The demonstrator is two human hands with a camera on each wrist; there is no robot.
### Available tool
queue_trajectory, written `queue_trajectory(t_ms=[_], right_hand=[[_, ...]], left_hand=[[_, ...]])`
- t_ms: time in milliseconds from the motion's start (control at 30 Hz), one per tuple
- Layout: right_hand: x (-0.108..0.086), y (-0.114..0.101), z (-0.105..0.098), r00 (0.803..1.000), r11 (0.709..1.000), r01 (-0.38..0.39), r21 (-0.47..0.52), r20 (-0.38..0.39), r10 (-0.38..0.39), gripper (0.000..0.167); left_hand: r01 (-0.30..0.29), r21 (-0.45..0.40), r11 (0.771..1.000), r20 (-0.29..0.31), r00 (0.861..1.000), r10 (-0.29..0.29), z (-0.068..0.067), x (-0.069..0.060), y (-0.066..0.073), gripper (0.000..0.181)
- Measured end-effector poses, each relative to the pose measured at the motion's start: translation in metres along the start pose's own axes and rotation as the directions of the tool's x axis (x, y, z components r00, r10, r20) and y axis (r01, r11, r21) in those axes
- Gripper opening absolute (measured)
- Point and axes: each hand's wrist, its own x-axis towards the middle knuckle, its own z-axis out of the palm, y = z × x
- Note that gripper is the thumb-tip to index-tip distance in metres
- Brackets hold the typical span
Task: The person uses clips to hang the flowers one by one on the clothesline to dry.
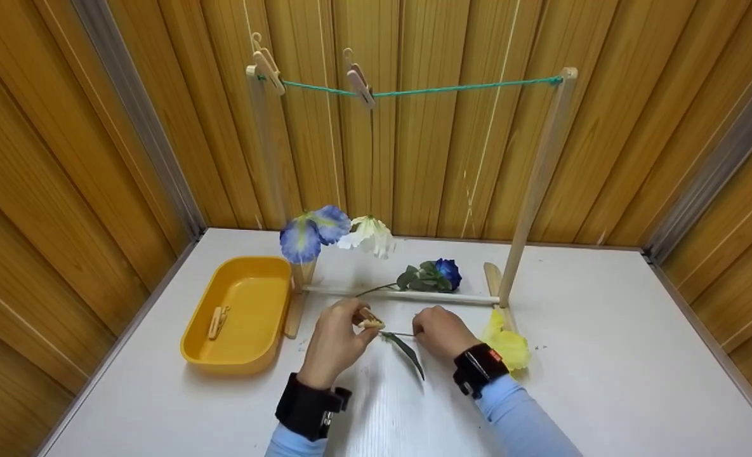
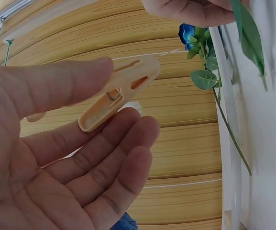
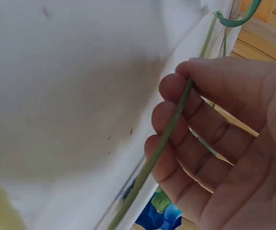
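Note:
My left hand (image 1: 334,343) pinches a peach-coloured clothespin (image 2: 137,69) between thumb and index finger; the other fingers curve loosely below it. Between thumb and fingertips, my right hand (image 1: 442,331) holds a thin green flower stem (image 3: 167,132) above the white table. At the stem's left end a long green leaf (image 1: 407,354) hangs down, just beside the clothespin. A yellow flower (image 1: 507,346) shows beyond the right wrist; its join to the stem is hidden. Behind the hands a blue rose (image 1: 447,274) lies by the white crossbar (image 1: 414,296).
A wooden frame (image 1: 537,190) carries a green line (image 1: 464,88). On it, a pink clothespin (image 1: 360,87) holds a hanging white flower (image 1: 369,236); another clothespin (image 1: 268,71) sits left, above a blue-violet flower (image 1: 312,233). A yellow tray (image 1: 236,367) at left contains a clothespin (image 1: 216,322).

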Motion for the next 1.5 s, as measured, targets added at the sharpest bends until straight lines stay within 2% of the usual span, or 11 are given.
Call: queue_trajectory(t_ms=[133, 333, 533, 733, 1033, 1200, 1300, 1433, 1500], right_hand=[[0.001, 0.001, -0.007, 1.0, 0.998, -0.003, 0.056, -0.029, 0.005, 0.014], [0.002, 0.002, -0.02, 0.995, 0.995, 0.032, 0.1, -0.096, -0.022, 0.01], [0.004, -0.001, -0.032, 0.985, 0.981, 0.021, 0.194, -0.17, 0.013, 0.007], [0.004, -0.003, -0.043, 0.962, 0.961, 0.007, 0.278, -0.263, 0.069, 0.008], [0.004, 0.0, -0.055, 0.91, 0.925, 0.03, 0.38, -0.394, 0.132, 0.003], [0.003, 0.003, -0.062, 0.894, 0.907, 0.028, 0.42, -0.417, 0.165, 0.003], [0.003, 0.004, -0.067, 0.881, 0.894, 0.024, 0.447, -0.432, 0.192, 0.003], [0.005, 0.007, -0.071, 0.865, 0.899, 0.036, 0.437, -0.464, 0.19, 0.004], [0.005, 0.008, -0.073, 0.861, 0.903, 0.043, 0.427, -0.474, 0.183, 0.005]], left_hand=[[0.006, -0.007, 1.0, 0.003, 1.0, -0.006, 0.001, 0.001, 0.001, 0.023], [-0.002, -0.028, 1.0, -0.006, 1.0, 0.002, 0.002, 0.001, 0.0, 0.025], [0.008, -0.046, 0.999, -0.013, 1.0, -0.008, 0.002, 0.001, -0.002, 0.026], [0.015, -0.063, 0.998, -0.02, 1.0, -0.017, 0.002, 0.001, -0.002, 0.026], [0.012, -0.09, 0.996, -0.036, 0.999, -0.016, 0.002, 0.008, 0.002, 0.031], [-0.032, -0.088, 0.996, -0.018, 0.999, 0.031, -0.003, 0.02, 0.011, 0.033], [-0.031, -0.094, 0.995, 0.011, 0.999, 0.033, -0.01, 0.03, 0.02, 0.033], [-0.023, -0.108, 0.994, 0.051, 0.998, 0.029, -0.021, 0.047, 0.034, 0.033], [-0.04, -0.107, 0.993, 0.058, 0.997, 0.046, -0.026, 0.056, 0.041, 0.032]])
